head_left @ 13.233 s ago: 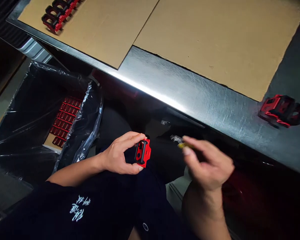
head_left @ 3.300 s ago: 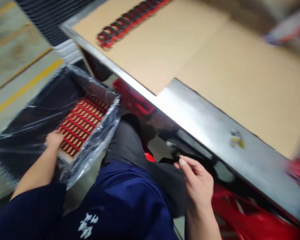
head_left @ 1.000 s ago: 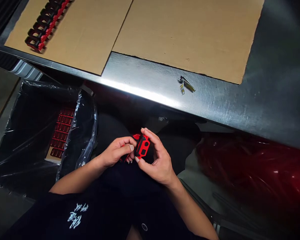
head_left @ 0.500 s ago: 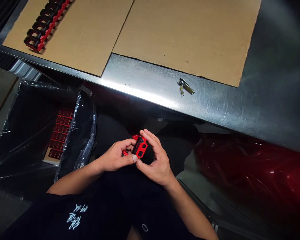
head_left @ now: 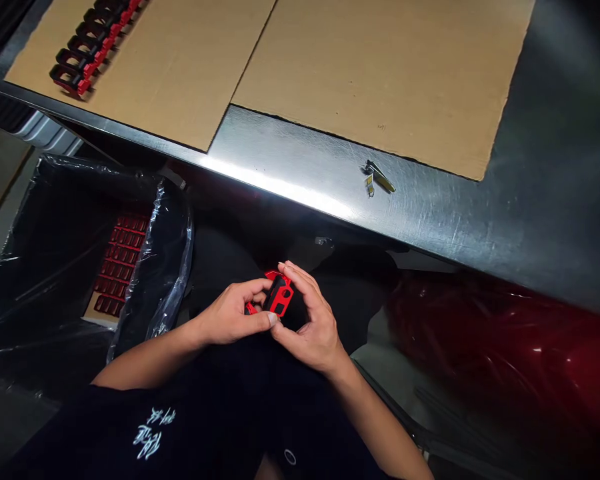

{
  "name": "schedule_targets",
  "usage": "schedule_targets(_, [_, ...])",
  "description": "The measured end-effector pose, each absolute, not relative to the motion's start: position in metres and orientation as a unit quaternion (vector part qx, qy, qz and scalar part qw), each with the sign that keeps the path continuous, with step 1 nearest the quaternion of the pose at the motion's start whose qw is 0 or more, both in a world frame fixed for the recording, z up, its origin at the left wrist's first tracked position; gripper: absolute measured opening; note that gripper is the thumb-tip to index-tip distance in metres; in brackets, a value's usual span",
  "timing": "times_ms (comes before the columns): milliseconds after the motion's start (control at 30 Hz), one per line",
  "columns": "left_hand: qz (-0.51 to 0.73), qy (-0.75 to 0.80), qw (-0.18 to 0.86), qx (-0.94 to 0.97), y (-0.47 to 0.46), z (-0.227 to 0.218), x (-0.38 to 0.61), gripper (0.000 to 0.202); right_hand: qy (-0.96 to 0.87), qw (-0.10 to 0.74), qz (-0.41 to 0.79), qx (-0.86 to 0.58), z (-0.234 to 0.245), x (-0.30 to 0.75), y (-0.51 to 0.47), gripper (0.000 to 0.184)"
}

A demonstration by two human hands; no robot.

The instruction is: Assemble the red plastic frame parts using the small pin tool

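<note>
Over my lap, below the table's front edge, both hands close on one small red and black plastic part [head_left: 279, 297]. My left hand [head_left: 233, 313] pinches its left side between thumb and fingers. My right hand [head_left: 310, 323] wraps fingers over its top and right side. A small yellow-handled metal tool [head_left: 377, 179] lies alone on the steel table [head_left: 455, 213], up and to the right of my hands.
Two cardboard sheets [head_left: 360, 73] cover the table's far part. A row of red and black parts [head_left: 87, 47] stands on the left sheet. At my left a box lined with black plastic [head_left: 55, 267] holds rows of red parts [head_left: 120, 263]. A dark red bag [head_left: 505, 347] sits under the table at right.
Over the last second both hands stay on the part, shifting it slightly. Earlier, the left hand reached into the box and the tool left my right hand for the table.
</note>
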State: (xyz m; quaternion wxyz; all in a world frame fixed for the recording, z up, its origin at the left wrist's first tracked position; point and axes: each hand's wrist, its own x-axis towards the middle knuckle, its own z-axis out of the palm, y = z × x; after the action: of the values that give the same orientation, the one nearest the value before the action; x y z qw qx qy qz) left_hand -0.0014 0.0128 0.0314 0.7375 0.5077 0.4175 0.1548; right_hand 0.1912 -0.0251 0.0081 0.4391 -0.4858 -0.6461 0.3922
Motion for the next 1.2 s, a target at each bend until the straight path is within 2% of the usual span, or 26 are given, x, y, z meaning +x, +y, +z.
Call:
schedule_targets(233, [0.147,0.456,0.709,0.518,0.013,0.032,-0.003,0.038,-0.612,0.426,0.457,-0.485,0.010,0.200,-0.027,0.084])
schedule_targets(300, [0.153,0.460,0.696,0.529,0.013,0.031,-0.004,0.042,-0.574,0.440,0.494,-0.482,0.010,0.205,-0.028,0.070])
schedule_targets(400, [0.155,0.459,0.679,0.552,0.012,0.031,-0.005,0.048,-0.492,0.465,0.559,-0.480,0.010,0.209,-0.029,0.038])
schedule_targets(467, [0.147,0.456,0.669,0.569,0.013,0.033,-0.005,0.050,-0.442,0.466,0.603,-0.474,0.012,0.209,-0.029,0.028])
schedule_targets(700, [0.149,0.448,0.554,0.686,0.015,0.034,-0.006,0.052,-0.343,0.469,0.699,-0.417,0.014,0.205,-0.029,0.028])
schedule_targets(933, [0.138,0.415,0.479,0.761,0.019,0.027,-0.014,0.050,-0.325,0.441,0.706,-0.449,0.017,0.200,-0.026,0.029])
schedule_targets(1100, [0.149,0.424,0.510,0.733,0.023,0.027,-0.020,0.055,-0.341,0.427,0.699,-0.460,0.020,0.199,-0.025,0.025])
schedule_targets(1200, [0.159,0.436,0.605,0.647,0.027,0.021,-0.026,0.062,-0.360,0.431,0.687,-0.462,0.019,0.200,-0.026,0.022])
